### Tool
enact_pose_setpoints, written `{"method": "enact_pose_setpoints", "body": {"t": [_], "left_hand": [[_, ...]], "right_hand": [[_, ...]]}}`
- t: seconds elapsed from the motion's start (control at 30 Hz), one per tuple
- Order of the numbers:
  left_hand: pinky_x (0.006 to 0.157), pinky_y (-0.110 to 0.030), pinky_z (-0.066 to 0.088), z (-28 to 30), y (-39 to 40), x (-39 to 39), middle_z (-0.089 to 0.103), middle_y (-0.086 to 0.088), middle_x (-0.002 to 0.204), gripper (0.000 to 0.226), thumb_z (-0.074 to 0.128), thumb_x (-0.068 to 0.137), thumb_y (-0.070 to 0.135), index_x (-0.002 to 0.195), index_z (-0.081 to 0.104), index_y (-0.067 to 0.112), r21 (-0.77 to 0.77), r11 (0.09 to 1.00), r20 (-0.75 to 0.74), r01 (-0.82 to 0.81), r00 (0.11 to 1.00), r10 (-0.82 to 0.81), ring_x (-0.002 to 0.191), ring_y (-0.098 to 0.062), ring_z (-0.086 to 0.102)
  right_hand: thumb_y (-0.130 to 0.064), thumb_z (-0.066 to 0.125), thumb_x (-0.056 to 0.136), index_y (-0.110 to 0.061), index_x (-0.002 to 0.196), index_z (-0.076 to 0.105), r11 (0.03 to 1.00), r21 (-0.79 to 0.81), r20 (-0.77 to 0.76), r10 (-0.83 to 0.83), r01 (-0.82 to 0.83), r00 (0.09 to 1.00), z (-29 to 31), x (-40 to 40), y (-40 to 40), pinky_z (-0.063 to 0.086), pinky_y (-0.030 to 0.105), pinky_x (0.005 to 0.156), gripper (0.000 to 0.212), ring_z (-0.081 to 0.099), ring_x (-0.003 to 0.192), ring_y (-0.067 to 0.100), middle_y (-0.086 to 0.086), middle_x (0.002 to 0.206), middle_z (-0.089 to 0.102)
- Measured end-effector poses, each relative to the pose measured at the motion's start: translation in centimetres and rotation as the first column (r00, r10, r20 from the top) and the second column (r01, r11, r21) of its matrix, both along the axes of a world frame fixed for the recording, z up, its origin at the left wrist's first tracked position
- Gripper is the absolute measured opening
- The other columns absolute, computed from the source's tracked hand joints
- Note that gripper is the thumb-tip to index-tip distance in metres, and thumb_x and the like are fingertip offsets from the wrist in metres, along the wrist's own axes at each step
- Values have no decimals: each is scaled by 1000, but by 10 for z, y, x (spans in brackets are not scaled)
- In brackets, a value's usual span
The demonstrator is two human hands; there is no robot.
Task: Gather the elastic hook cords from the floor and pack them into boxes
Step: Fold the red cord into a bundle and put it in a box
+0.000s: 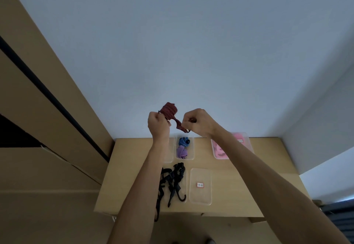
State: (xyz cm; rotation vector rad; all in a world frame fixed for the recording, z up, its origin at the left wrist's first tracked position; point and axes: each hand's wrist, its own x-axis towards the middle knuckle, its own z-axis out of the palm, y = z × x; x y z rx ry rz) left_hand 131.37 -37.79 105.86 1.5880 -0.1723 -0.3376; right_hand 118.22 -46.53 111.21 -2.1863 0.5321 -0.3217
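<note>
I hold a red striped elastic cord (169, 111) up in front of the wall, wound into a coil. My left hand (158, 124) grips the coil from below. My right hand (197, 122) pinches the cord's loose end near its hook. Below, on the wooden table (239, 186), a clear box (191, 148) holds a blue cord (184, 141) and a purple cord (181, 152). Black hook cords (173, 181) lie in a tangle on the table, partly behind my left forearm.
A clear lid (200, 186) with a small label lies right of the black cords. A pink box (220, 151) sits at the table's back right, half hidden by my right arm. Tall wooden cabinets (47, 128) stand to the left.
</note>
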Motion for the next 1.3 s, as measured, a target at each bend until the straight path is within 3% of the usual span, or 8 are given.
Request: {"method": "enact_pose_setpoints", "body": {"t": [0.27,0.43,0.6,0.77,0.87,0.97,1.17,1.3], "left_hand": [[45,-23,41,0,6,-1,58,-10,61,16,39,94,-1,81,46,6,238,833,234,499,803,-548,45,-13,53],[45,-25,42,-2,6,7,55,-10,61,17,40,93,-2,80,47,6,73,927,122,369,919,-375,45,-13,53],[65,-30,58,-7,7,17,64,-14,89,15,40,97,3,84,47,8,-181,964,-147,197,963,-225,84,-27,73],[68,-41,59,2,3,14,71,-10,73,19,45,95,-1,79,44,9,-468,873,-269,137,919,-288,80,-41,74],[63,-40,58,8,2,10,71,-11,75,17,47,94,2,78,46,8,-479,854,-195,203,924,-329,81,-42,73],[64,-42,59,14,-1,4,69,-17,79,9,51,88,8,80,48,7,-460,851,-131,253,929,-347,83,-41,73],[67,-41,60,29,-3,12,70,-24,87,9,49,93,6,84,46,9,-467,857,-62,220,958,-280,87,-41,73],[68,-34,61,22,-1,15,61,-14,87,15,41,95,2,83,45,10,-108,989,149,97,986,-80,83,-28,66]], "right_hand": [[-2,66,86,-6,79,76,967,-253,170,5,39,986,30,17,-16,41,12,65,13,60,70,12,-1,77,70],[-5,64,88,-10,84,75,982,-164,-106,81,-97,991,47,7,-29,49,27,68,13,65,71,10,2,82,73],[-10,53,91,-18,82,59,966,80,-435,255,-245,864,55,6,-19,51,30,72,13,75,77,8,0,90,73],[-16,71,81,-8,76,63,972,164,-375,220,-169,900,29,6,-12,44,23,67,12,59,64,0,-3,73,70],[-16,77,82,-12,79,51,918,391,-152,-7,66,988,10,9,-6,42,27,68,26,57,65,7,7,77,64],[-23,77,83,-14,87,56,918,361,-58,-156,167,986,0,16,2,40,28,74,23,53,78,13,14,85,59],[-11,69,86,-13,91,72,921,380,-95,-57,89,994,-3,17,6,44,29,89,6,64,101,13,-1,103,72],[-14,65,82,4,81,60,934,337,-142,-72,117,987,8,23,9,41,28,74,19,54,80,19,10,90,57]]}}
